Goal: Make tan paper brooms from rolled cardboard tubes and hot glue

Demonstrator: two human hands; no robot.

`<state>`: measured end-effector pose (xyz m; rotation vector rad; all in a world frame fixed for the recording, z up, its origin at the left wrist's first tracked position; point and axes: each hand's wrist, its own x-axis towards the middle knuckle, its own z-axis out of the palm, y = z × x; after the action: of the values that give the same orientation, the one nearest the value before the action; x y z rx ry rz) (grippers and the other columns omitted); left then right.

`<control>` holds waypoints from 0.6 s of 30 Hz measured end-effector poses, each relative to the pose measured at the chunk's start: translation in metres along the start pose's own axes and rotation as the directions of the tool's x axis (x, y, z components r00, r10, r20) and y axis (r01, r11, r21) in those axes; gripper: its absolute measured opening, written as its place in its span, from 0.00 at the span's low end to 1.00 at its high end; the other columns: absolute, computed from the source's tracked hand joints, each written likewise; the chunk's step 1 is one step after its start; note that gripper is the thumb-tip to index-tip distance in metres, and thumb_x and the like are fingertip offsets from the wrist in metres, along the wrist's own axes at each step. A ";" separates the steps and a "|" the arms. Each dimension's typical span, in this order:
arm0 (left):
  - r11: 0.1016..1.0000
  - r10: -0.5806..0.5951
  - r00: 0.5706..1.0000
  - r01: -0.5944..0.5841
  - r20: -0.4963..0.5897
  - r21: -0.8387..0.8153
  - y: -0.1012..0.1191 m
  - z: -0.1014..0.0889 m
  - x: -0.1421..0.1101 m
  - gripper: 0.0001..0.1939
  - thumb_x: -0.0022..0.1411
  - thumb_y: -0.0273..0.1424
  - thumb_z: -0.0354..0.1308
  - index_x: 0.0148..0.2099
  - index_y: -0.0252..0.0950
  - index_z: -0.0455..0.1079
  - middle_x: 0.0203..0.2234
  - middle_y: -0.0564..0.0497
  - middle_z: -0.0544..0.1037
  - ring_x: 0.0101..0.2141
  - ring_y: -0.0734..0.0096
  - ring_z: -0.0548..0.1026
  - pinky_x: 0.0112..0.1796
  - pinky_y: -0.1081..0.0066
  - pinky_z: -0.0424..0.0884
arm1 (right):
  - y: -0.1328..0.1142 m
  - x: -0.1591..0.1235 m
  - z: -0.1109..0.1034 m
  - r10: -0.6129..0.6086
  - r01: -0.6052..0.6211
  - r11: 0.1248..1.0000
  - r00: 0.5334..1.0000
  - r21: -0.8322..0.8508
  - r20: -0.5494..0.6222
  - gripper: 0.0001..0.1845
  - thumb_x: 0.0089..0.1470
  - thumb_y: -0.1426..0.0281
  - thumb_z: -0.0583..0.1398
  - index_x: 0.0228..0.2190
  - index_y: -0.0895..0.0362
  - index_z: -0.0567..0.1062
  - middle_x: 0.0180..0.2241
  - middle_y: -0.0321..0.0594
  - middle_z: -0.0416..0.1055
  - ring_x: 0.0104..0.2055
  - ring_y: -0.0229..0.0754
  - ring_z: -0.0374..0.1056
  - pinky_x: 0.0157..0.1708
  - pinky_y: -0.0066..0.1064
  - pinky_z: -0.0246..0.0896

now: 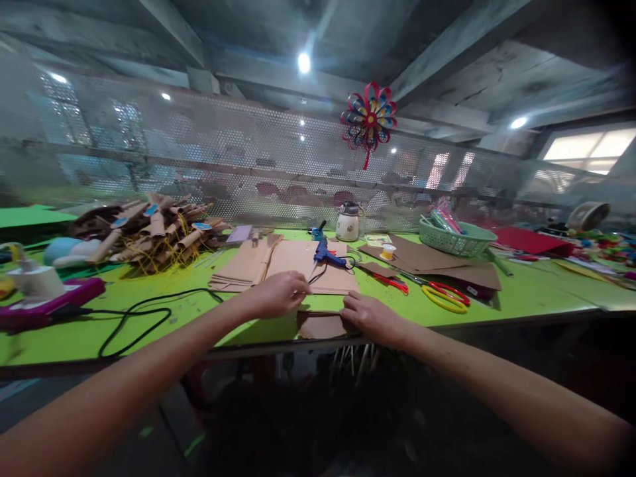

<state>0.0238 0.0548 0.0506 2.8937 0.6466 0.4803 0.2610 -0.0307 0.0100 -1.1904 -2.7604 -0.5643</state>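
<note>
My left hand (283,295) is over the front part of the green table, its fingertips pinched together. Whatever is between them is too small to make out. Just beyond those fingertips, a blue glue gun (325,254) rests on flat brown cardboard sheets (293,257), a thin pale tip pointing toward my hand. At the table's front edge lies a small brown cardboard piece (322,326). My right hand (372,318) has its fingers bent over the right end of this piece, hiding that end.
Red-and-yellow-handled scissors (447,297), red-handled pliers (395,283) and a green basket (454,240) are to the right. Leftward, cardboard rolls with yellow string (159,232) form a heap. A black cable (134,315) runs from a purple power strip (54,301). A flower-shaped ornament (370,120) hangs ahead.
</note>
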 end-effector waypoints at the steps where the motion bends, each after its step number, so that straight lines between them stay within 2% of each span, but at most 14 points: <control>1: 0.991 -0.084 0.996 0.085 0.016 -0.108 -0.001 -0.002 0.007 0.16 0.61 0.33 0.48 0.40 0.33 0.75 0.32 0.46 0.76 0.32 0.69 0.71 0.34 0.73 0.64 | -0.001 -0.002 0.002 0.014 -0.013 1.000 0.999 0.013 -0.038 0.06 0.57 0.78 0.55 0.33 0.61 0.72 0.33 0.46 0.65 0.39 0.46 0.57 0.34 0.32 0.57; 3: 0.919 -0.208 0.970 0.237 0.125 -0.314 0.000 0.000 0.020 0.22 0.61 0.41 0.46 0.36 0.30 0.75 0.25 0.49 0.75 0.26 0.71 0.68 0.29 0.74 0.62 | -0.002 -0.006 0.005 0.031 -0.027 0.999 0.991 0.035 -0.127 0.08 0.57 0.79 0.53 0.35 0.62 0.72 0.33 0.47 0.65 0.39 0.46 0.57 0.36 0.33 0.57; 4: 0.885 -0.235 0.954 0.289 0.185 -0.365 0.002 0.004 0.025 0.24 0.61 0.44 0.45 0.33 0.29 0.74 0.22 0.51 0.72 0.24 0.73 0.65 0.27 0.75 0.60 | -0.002 -0.008 0.007 0.035 -0.028 0.999 0.984 0.043 -0.174 0.09 0.57 0.79 0.52 0.36 0.62 0.71 0.33 0.47 0.64 0.39 0.46 0.56 0.35 0.34 0.58; 6: 0.865 -0.245 0.943 0.317 0.226 -0.389 0.007 0.012 0.031 0.25 0.58 0.47 0.47 0.26 0.30 0.71 0.16 0.55 0.64 0.21 0.76 0.59 0.23 0.75 0.54 | -0.003 -0.010 0.011 0.033 -0.019 0.998 0.965 0.056 -0.259 0.11 0.58 0.80 0.50 0.38 0.62 0.71 0.32 0.47 0.64 0.38 0.46 0.56 0.35 0.35 0.58; 9: 0.856 -0.249 0.940 0.326 0.232 -0.401 0.016 0.024 0.030 0.24 0.56 0.48 0.47 0.21 0.33 0.64 0.14 0.57 0.55 0.20 0.77 0.53 0.21 0.74 0.48 | -0.004 -0.012 0.016 0.034 -0.013 0.998 0.939 0.064 -0.343 0.12 0.59 0.79 0.49 0.40 0.62 0.70 0.32 0.46 0.63 0.37 0.46 0.56 0.34 0.36 0.58; 12: 0.845 -0.250 0.937 0.334 0.243 -0.418 0.019 0.031 0.022 0.23 0.55 0.48 0.49 0.20 0.34 0.59 0.15 0.58 0.51 0.20 0.77 0.50 0.21 0.73 0.46 | -0.005 -0.012 0.018 0.052 -0.030 0.997 0.931 0.066 -0.360 0.11 0.59 0.78 0.49 0.38 0.62 0.70 0.31 0.46 0.63 0.35 0.46 0.56 0.33 0.36 0.57; 15: 0.844 -0.250 0.941 0.328 0.229 -0.424 0.017 0.035 0.017 0.22 0.56 0.47 0.49 0.21 0.34 0.60 0.16 0.58 0.53 0.20 0.77 0.50 0.21 0.74 0.47 | -0.007 -0.011 0.014 0.076 -0.033 0.991 0.933 0.127 -0.350 0.10 0.59 0.78 0.50 0.35 0.60 0.71 0.31 0.45 0.63 0.35 0.45 0.57 0.33 0.34 0.58; 18: 0.847 -0.256 0.945 0.322 0.205 -0.422 0.016 0.037 0.014 0.21 0.57 0.45 0.49 0.25 0.33 0.65 0.17 0.57 0.58 0.20 0.77 0.54 0.21 0.75 0.49 | -0.007 -0.009 0.005 0.153 -0.038 0.951 0.921 0.307 -0.359 0.08 0.58 0.76 0.54 0.36 0.58 0.72 0.32 0.44 0.65 0.37 0.43 0.60 0.36 0.33 0.59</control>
<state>0.0541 0.0441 0.0226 2.3149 0.8090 0.3254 0.2626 -0.0391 0.0017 -1.0168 -2.3412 -0.3156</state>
